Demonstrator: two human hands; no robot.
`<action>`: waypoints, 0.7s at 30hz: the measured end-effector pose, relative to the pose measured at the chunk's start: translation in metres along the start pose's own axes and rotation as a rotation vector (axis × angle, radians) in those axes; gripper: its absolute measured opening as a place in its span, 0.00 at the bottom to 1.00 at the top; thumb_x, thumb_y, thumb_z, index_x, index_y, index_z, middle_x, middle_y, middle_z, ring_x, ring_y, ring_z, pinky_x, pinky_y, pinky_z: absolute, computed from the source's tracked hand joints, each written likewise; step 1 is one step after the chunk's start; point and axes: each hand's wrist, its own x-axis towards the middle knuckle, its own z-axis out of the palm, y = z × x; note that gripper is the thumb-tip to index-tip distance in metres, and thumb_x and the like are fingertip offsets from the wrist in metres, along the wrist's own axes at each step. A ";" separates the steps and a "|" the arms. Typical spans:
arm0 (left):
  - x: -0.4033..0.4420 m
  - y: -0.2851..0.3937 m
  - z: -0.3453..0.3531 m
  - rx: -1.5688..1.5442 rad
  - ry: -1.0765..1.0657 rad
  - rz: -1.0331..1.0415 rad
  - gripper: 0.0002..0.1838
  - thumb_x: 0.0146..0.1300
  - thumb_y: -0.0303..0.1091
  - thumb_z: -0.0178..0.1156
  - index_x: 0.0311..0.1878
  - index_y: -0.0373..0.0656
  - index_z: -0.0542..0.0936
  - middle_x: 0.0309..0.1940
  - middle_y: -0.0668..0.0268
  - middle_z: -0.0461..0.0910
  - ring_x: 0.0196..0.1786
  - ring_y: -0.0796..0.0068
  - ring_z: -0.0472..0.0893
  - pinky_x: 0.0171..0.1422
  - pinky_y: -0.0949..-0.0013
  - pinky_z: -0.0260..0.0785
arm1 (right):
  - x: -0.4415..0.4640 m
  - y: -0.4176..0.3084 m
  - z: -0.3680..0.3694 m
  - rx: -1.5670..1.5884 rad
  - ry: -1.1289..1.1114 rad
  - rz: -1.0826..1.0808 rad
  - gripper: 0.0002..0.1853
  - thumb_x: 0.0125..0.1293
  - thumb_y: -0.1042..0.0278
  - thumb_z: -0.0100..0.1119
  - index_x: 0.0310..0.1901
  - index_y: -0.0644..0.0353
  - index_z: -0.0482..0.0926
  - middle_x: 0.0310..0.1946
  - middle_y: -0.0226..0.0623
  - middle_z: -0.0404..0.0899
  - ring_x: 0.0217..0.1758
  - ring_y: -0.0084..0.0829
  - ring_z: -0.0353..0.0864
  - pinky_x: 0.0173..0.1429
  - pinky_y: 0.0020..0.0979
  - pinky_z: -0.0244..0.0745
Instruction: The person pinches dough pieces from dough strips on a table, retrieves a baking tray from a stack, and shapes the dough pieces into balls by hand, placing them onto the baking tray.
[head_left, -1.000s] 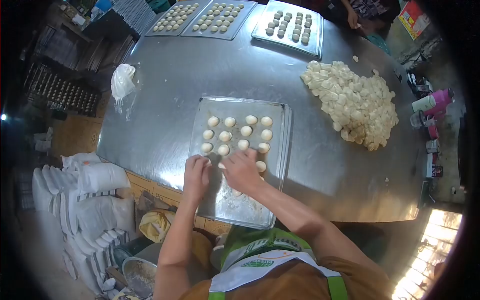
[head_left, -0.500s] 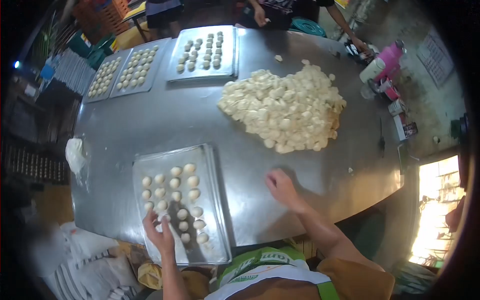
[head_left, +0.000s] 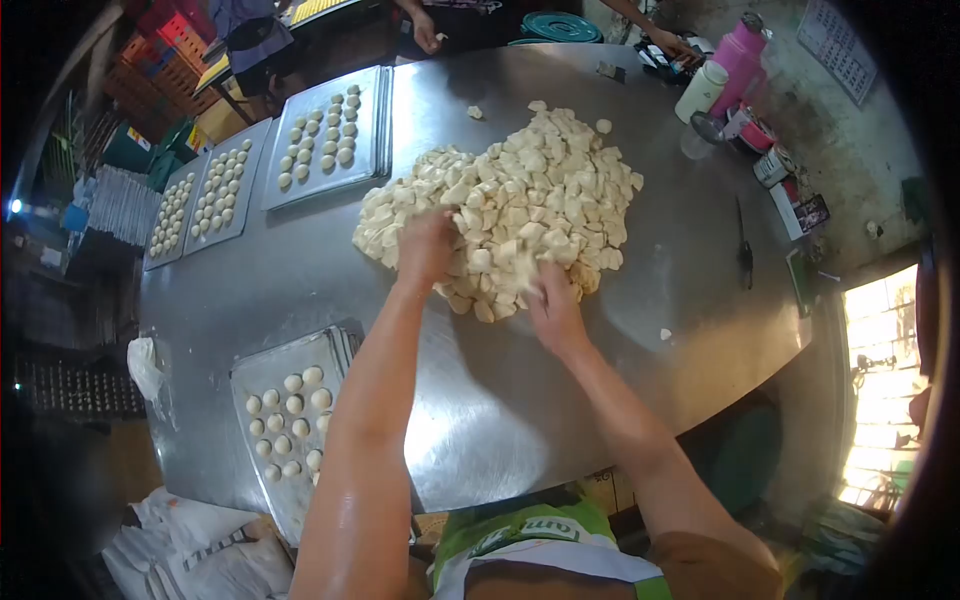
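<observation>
A big heap of cut dough pieces lies on the metal table. My left hand reaches into its near left side, fingers curled down among the pieces; what they hold, if anything, is hidden. At the near edge of the heap, my right hand has its fingers closed on a piece of dough, which is blurred by motion. Left of my left forearm, a metal tray carries rows of round dough balls; the forearm covers its right part.
More trays of dough balls stand at the far left. A knife lies on the right, near a pink jug and a white bottle. A flour patch and white bag sit at the left edge. Another person's hand shows across the table.
My left hand has left the near tray and moved up and right to the heap. My right hand has moved forward from bare table to the heap's edge. The view has shifted too.
</observation>
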 end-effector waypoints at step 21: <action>-0.228 0.103 -0.090 -0.444 -0.332 -0.091 0.20 0.62 0.34 0.69 0.55 0.42 0.75 0.44 0.50 0.77 0.49 0.45 0.76 0.53 0.49 0.69 | -0.117 -0.125 -0.016 0.063 -0.383 0.149 0.17 0.69 0.61 0.64 0.53 0.63 0.79 0.48 0.49 0.83 0.52 0.45 0.84 0.57 0.39 0.78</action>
